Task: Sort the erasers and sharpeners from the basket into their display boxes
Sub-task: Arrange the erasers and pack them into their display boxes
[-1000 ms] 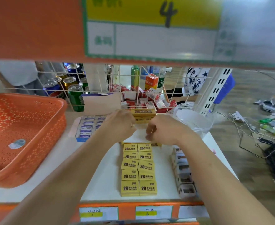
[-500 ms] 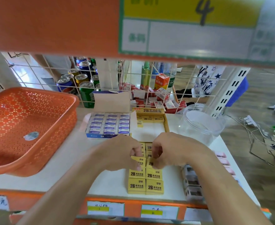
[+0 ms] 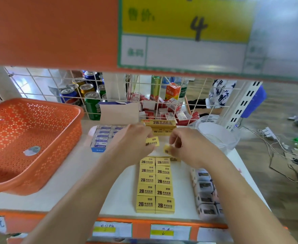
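White shelf (image 3: 70, 173) fills mid frame, orange basket (image 3: 62, 155) at left. Your left hand (image 3: 135, 140) pinches a yellow eraser (image 3: 152, 141) at centre. Your right hand (image 3: 188, 147), just beside it, pinches a second eraser (image 3: 167, 149). Yellow display box (image 3: 159, 123) sits just above them in frame. Loose erasers (image 3: 155, 185) lie in two columns below, sharpeners (image 3: 204, 191) at lower right.

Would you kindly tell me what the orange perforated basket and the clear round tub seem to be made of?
The orange perforated basket looks like moulded matt plastic, given its regular holes. The clear round tub looks like glossy transparent plastic, possibly glass.
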The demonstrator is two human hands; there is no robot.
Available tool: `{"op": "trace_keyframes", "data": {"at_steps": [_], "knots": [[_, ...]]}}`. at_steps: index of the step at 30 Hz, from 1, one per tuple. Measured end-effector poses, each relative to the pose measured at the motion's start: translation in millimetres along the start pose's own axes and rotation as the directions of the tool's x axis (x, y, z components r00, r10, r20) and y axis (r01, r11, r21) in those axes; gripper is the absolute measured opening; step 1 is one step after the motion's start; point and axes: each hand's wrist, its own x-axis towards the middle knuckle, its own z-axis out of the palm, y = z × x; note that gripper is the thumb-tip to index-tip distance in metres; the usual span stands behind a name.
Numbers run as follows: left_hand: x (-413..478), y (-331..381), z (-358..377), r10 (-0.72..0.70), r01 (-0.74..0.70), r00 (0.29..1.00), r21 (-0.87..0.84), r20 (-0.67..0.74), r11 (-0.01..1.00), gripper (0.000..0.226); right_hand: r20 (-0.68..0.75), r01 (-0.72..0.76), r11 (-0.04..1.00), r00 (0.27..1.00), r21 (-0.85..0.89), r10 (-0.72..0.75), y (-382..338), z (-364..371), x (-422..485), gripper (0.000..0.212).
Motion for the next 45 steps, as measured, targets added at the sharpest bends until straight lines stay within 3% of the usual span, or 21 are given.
{"op": "trace_keyframes", "data": {"at_steps": [5, 11, 14, 22, 27, 35, 45], "knots": [[18, 6, 16, 0.081, -0.086, 0.996, 0.163, 0.041, 0.983, 0.032, -0.167, -0.158, 0.983, 0.976, -0.092, 0.142, 8, 13, 31, 0.007], [27, 3, 33, -0.015, -0.013, 0.997, 0.334, 0.082, 0.942, 0.027, -0.148, -0.144, 0.985, 0.981, -0.1, 0.128, 6, 28, 52, 0.009], [28, 0, 34, -0.053, 0.036, 0.998, 0.335, 0.039, 0.941, 0.02, -0.102, -0.115, 0.985, 0.99, -0.126, 0.102, 3, 32, 59, 0.009], [30, -11, 30, -0.138, 0.132, 0.99, 0.241, 0.011, 0.961, 0.01, -0.144, -0.103, 0.987, 0.986, -0.126, 0.084, 12, 40, 70, 0.025], [34, -13, 28, -0.128, 0.108, 0.99, 0.248, 0.064, 0.963, 0.028, -0.142, -0.083, 0.991, 0.988, -0.103, 0.068, 16, 41, 75, 0.018], [34, -15, 25, -0.104, 0.089, 0.993, 0.244, 0.052, 0.966, 0.026, -0.181, -0.072, 0.996, 0.982, -0.06, 0.06, 17, 42, 75, 0.018], [34, -14, 28, -0.096, 0.088, 0.995, 0.28, 0.017, 0.956, 0.022, -0.2, -0.06, 0.989, 0.979, -0.134, 0.032, 16, 46, 76, 0.015]]}}
